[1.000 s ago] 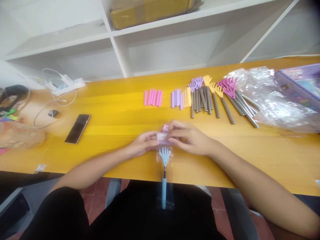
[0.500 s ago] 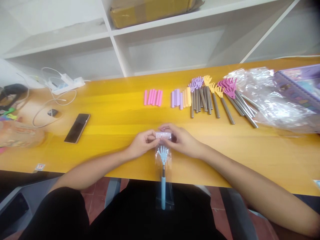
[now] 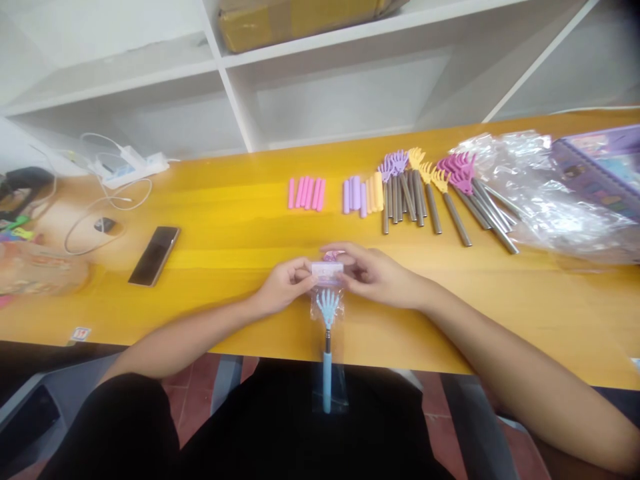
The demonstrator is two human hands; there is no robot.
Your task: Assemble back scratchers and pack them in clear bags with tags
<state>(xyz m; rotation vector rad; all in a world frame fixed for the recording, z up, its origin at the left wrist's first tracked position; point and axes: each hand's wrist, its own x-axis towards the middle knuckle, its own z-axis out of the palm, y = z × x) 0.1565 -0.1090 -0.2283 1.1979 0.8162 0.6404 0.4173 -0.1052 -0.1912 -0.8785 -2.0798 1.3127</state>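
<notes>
A blue back scratcher (image 3: 327,377) lies in a clear plastic bag (image 3: 340,397), hand-shaped head toward the table and handle over my lap. Across the bag's top is a pale purple printed card (image 3: 327,269), with a pink patterned part showing above it. My left hand (image 3: 286,285) pinches the card's left end between thumb and fingers. At the right end my right hand (image 3: 383,277) grips the card with its thumb, its index finger reaching over the top edge. Its other fingers are curled and partly hidden.
Pink tubes (image 3: 306,193), purple tubes (image 3: 354,195) and yellow tubes (image 3: 374,193) lie in rows. Right of them are back scratchers with metal rods (image 3: 453,217), clear bags (image 3: 555,207) and a purple box (image 3: 600,167). A phone (image 3: 155,255) and power strip (image 3: 137,172) are left.
My right hand has shifted slightly right and up, its fingers lifting around the card. More of the card and the pink part above it now shows. My left hand has barely moved.
</notes>
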